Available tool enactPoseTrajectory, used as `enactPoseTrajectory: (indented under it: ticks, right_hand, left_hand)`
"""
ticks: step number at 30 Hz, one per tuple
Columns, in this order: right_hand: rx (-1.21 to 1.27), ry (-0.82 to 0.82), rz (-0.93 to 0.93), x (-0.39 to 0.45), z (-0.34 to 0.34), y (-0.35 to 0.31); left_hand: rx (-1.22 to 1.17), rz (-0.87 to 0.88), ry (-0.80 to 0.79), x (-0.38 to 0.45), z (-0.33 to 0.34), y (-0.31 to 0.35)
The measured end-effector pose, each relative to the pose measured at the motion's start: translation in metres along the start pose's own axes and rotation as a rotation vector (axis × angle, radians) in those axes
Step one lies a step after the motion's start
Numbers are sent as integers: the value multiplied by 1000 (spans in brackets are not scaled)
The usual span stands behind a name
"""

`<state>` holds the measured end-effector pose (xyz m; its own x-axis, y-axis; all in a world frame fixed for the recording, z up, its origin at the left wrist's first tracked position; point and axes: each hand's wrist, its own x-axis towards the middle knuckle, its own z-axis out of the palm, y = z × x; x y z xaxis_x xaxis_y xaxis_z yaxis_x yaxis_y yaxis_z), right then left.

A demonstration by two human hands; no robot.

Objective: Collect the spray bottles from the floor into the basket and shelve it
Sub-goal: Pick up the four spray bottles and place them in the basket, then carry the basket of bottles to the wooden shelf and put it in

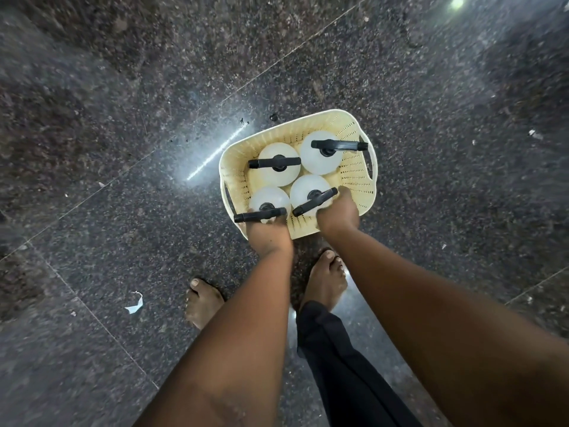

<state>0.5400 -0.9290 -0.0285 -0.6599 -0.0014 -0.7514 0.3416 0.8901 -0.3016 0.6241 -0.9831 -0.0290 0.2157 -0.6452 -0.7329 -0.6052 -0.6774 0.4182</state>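
Observation:
A cream perforated plastic basket sits over the dark granite floor in the middle of the head view. Several white spray bottles with black trigger heads stand upright inside it, among them one at the far right and one at the far left. My left hand grips the basket's near rim beside the near-left bottle. My right hand closes over the same rim next to the near-right bottle. Whether the basket rests on the floor or is lifted, I cannot tell.
My bare feet stand just behind the basket on the polished speckled floor. A torn scrap of white paper lies at the lower left. Small bits of debris dot the tiles, and a bright light reflection streaks left of the basket.

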Motion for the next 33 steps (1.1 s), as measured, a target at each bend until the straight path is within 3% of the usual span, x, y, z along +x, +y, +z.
enactPoseTrajectory:
  ticks: [5,12,18,21,24,26,29,33]
  right_hand:
    - [-91,83,-89,-21,-39,15]
    - [-105,249,-228,-4,-79,9]
    - [-125,21,-156,41,-78,1]
    - [-140,-1,-192,51,-73,1]
    - [-106,-27,-162,58,-78,2]
    - [-161,-69,-208,59,-84,2]
    - [-245,-108,-274,53,-92,3]
    - [-203,-110,-265,30,-115,26]
  left_hand:
    - [202,51,-22,-16,-41,-5]
    - [105,140,101,22,-82,13]
    - [24,9,-196,52,-63,30]
    - [-78,-226,-415,60,-57,40]
    - [-94,-291,-588,78,-65,45]
    - [35,-264,-568,88,-69,46]
    - [322,-91,-451,87,-64,40]
    - [474,0,-373,46,-72,23]
